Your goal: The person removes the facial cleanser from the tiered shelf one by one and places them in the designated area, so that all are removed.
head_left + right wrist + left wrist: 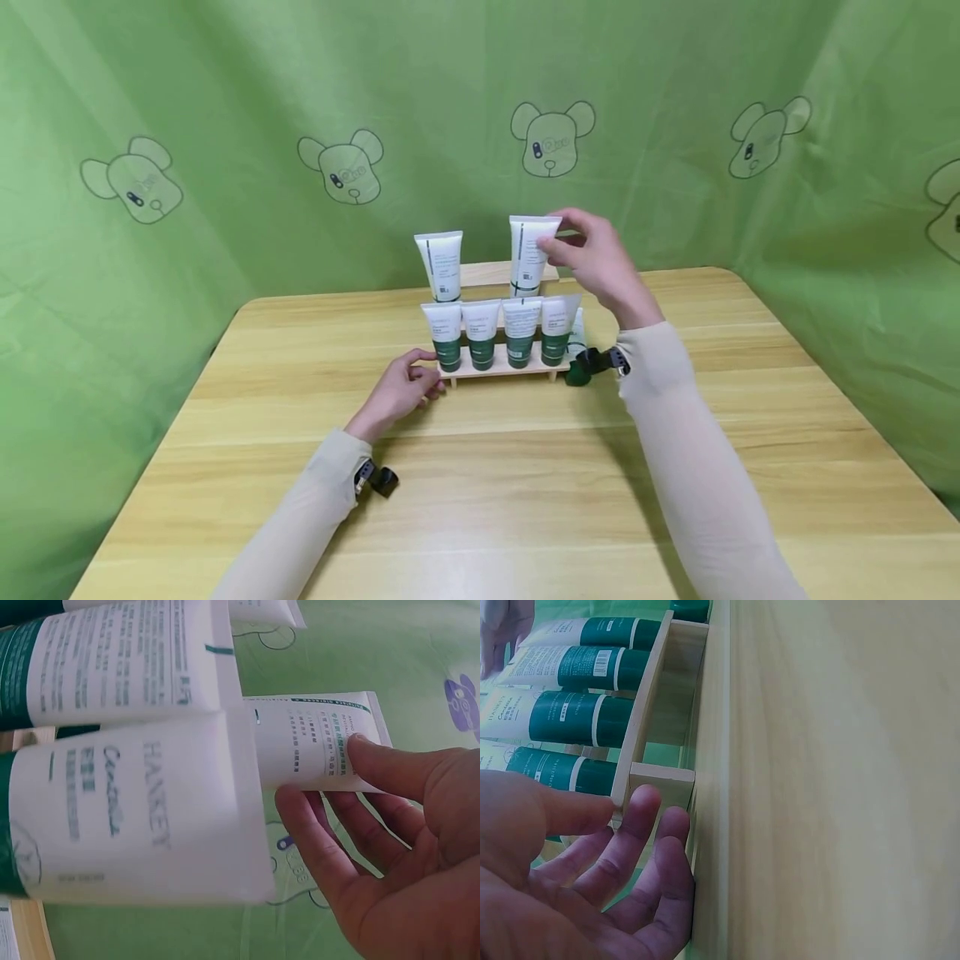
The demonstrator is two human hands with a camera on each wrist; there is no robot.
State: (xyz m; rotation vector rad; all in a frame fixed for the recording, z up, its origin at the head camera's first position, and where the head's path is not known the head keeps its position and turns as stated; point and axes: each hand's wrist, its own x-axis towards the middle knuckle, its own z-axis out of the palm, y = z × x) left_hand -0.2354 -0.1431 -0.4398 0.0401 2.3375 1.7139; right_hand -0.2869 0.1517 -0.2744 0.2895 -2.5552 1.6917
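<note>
My right hand [600, 254] pinches a white squeeze tube [531, 250] near its flat top end, above the back step of a small tiered wooden display rack [491, 273]. In the right wrist view the thumb lies on the printed face of that tube [322, 742]; its cap end is hidden behind nearer tubes. My left hand [401, 387] holds the left end of the rack's front shelf. The left wrist view has the thumb against the shelf edge [641, 720], with curled fingers below. Several white-and-green tubes [482, 333] stand cap down along that shelf.
Another white tube [442, 267] stands at the back left of the rack. By the rack's right end is one more tube [577, 332] with a green cap [577, 373], partly hidden by the right wrist strap. Behind the wooden table [480, 483] hangs a green curtain [450, 100].
</note>
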